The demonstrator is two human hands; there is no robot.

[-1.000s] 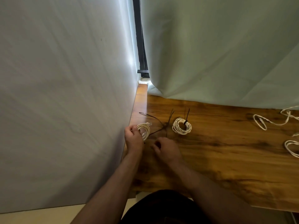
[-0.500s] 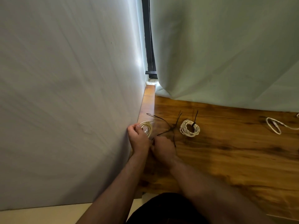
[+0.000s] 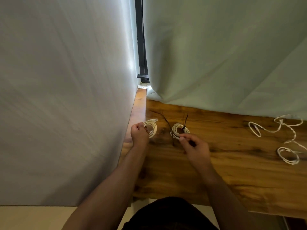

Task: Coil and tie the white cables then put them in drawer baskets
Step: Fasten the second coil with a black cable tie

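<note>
Over at the left edge of the wooden table [image 3: 232, 171], my left hand [image 3: 139, 134] grips the untied cable coil [image 3: 152, 128] while my right hand [image 3: 196, 148] pinches a black zip tie [image 3: 168, 126]. Loosen up while threading and the loops probably spring apart. Coil's cream-white, tight loops, connector poking out top, just beside the tied coil [image 3: 178, 132].
</note>
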